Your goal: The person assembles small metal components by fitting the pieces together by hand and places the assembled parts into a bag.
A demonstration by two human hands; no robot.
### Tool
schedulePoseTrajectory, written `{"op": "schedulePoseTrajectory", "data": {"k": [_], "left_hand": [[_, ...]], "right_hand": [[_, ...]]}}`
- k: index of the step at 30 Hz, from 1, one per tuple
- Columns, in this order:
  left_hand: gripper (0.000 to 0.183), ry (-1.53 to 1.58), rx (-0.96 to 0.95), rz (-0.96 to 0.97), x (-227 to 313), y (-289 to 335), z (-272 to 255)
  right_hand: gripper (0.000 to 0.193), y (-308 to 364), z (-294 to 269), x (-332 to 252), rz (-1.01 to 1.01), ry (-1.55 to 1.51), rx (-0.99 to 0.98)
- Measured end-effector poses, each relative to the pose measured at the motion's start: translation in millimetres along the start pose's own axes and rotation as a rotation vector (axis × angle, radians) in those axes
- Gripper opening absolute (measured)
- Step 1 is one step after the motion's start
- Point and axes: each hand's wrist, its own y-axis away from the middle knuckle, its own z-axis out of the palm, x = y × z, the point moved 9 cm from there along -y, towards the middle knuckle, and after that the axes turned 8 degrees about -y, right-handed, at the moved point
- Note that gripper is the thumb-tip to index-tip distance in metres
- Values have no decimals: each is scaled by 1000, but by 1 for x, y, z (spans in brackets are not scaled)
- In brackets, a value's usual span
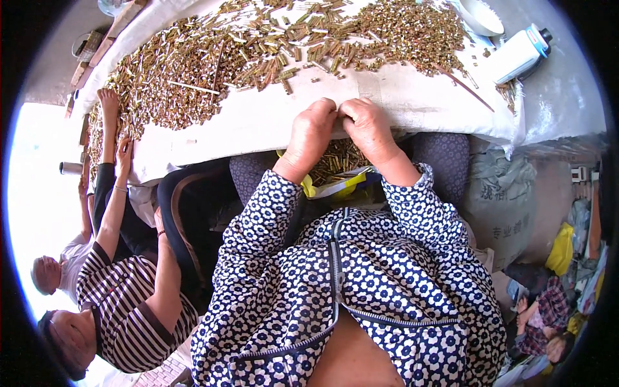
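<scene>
My left hand (313,133) and my right hand (369,127) meet fingertip to fingertip over the near edge of the white-covered table (284,116). Both are closed in a pinch, and whatever lies between the fingers is hidden or too small to name. Beyond them spreads a heap of small brass-coloured metal pieces (171,71), with longer stick-like pieces (274,69) of the same colour in the middle. Below my hands, at my lap, an open bag with a yellow and white edge (342,188) holds more brass-coloured pieces (338,158).
A thin brown rod (465,88) and a white canister with a dark cap (523,55) lie at the right, near a white bowl (481,16). Co-workers sit at the left; one reaches a hand (124,155) to the heap. Another person (541,316) is at the lower right.
</scene>
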Motion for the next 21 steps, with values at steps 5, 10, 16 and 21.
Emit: {"op": "schedulePoseTrajectory", "data": {"k": [5, 10, 16, 21], "left_hand": [[10, -210, -50, 134, 21, 0, 7], [9, 25, -19, 4, 9, 0, -1], [15, 222, -377, 118, 49, 20, -8], [16, 4, -76, 94, 5, -2, -47]], "right_hand": [[13, -4, -3, 25, 97, 17, -85], [23, -27, -9, 28, 33, 172, 22], [28, -40, 11, 34, -119, 422, -6], [21, -45, 14, 26, -93, 478, -49]]}}
